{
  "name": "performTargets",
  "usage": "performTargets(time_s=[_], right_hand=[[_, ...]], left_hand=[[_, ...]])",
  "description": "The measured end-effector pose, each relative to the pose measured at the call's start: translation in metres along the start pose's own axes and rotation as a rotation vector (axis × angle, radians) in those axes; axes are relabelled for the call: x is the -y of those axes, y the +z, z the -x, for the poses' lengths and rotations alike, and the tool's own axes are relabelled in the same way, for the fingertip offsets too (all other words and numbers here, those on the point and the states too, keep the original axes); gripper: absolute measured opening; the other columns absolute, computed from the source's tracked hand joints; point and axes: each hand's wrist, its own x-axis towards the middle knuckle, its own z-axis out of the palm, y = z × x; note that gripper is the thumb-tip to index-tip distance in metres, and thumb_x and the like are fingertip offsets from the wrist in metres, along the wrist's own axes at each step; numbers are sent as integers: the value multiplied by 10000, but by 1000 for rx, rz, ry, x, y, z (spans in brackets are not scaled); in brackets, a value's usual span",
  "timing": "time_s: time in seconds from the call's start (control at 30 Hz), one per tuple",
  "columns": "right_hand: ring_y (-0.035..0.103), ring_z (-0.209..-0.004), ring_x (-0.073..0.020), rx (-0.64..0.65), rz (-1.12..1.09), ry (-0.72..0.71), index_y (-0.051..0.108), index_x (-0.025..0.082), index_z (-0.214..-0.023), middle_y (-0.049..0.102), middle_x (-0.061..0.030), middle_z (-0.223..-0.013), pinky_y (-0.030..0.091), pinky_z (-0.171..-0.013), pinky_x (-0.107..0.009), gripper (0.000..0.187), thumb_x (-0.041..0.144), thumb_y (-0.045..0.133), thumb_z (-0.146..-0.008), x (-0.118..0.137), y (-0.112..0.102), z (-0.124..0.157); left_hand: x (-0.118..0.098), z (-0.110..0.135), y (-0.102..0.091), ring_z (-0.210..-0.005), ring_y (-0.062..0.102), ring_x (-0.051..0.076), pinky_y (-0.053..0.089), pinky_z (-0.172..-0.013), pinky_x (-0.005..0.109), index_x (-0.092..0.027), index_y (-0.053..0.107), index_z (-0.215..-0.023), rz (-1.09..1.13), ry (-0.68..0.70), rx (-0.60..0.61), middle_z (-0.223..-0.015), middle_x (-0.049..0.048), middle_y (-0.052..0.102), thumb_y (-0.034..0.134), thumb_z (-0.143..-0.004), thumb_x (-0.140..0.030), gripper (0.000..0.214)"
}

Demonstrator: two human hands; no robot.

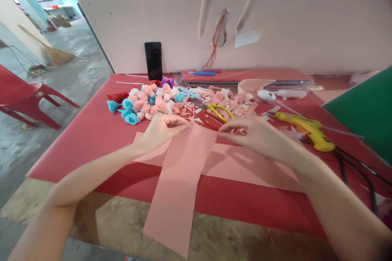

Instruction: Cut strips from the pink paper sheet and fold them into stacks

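A long strip of pink crepe paper (pixel 180 183) hangs toward me over the table's front edge. My left hand (pixel 163 129) pinches its far left corner between thumb and fingers. At the far right corner my right hand (pixel 245 130) pinches the same strip. Beneath it, another pink paper strip (pixel 248 167) lies crosswise on the red table cover (pixel 122 155). Just beyond my hands are scissors (pixel 219 115) with yellow and red handles, resting by a heap of pink paper scraps (pixel 235 102). Left of the scraps sit several paper roses (pixel 147 102) in pink, white, blue, red and purple.
A yellow glue gun (pixel 306 128) with a black cord lies at the right, near a green sheet (pixel 364 110). A black phone (pixel 153 60) leans on the white panel behind. Pens (pixel 202 73) lie at the back. A red chair (pixel 30 94) stands left.
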Motion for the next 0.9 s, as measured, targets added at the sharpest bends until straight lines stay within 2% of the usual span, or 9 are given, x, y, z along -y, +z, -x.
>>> performTargets(time_s=[0.13,0.33,0.5,0.67,0.9], right_hand=[[654,-772,-179,7,-79,-52,699,269,-870,718,9,-873,487,-653,-274,246,434,538,-784,7,5,1],[625,-680,-163,15,9,-125,714,231,-840,719,-6,-820,446,-588,-259,285,433,514,-826,16,21,4],[589,-579,-123,22,70,-202,716,207,-794,704,-13,-707,399,-548,-233,323,260,410,-884,15,33,4],[582,-551,-119,25,163,-279,706,204,-729,695,-25,-667,368,-528,-231,338,219,404,-878,11,43,2],[613,-605,-139,30,177,-283,715,230,-761,703,-12,-693,409,-560,-241,323,233,412,-873,8,40,3]], left_hand=[[9,5,12,-777,675,142,529,-685,210,-178,728,-812,99,36,-16,-855,19,738,642,-759,-239,118],[27,8,27,-755,686,155,542,-686,230,-154,706,-786,150,54,-55,-809,43,739,619,-765,-223,114],[28,9,27,-934,669,180,533,-732,225,-170,693,-927,29,99,39,-990,53,721,669,-749,-231,189],[28,11,26,-769,693,159,517,-726,228,-158,718,-838,-153,162,47,-844,48,742,632,-796,-227,118],[32,10,23,-737,691,151,479,-639,203,-203,724,-833,-337,286,61,-833,15,744,569,-849,-259,165]])
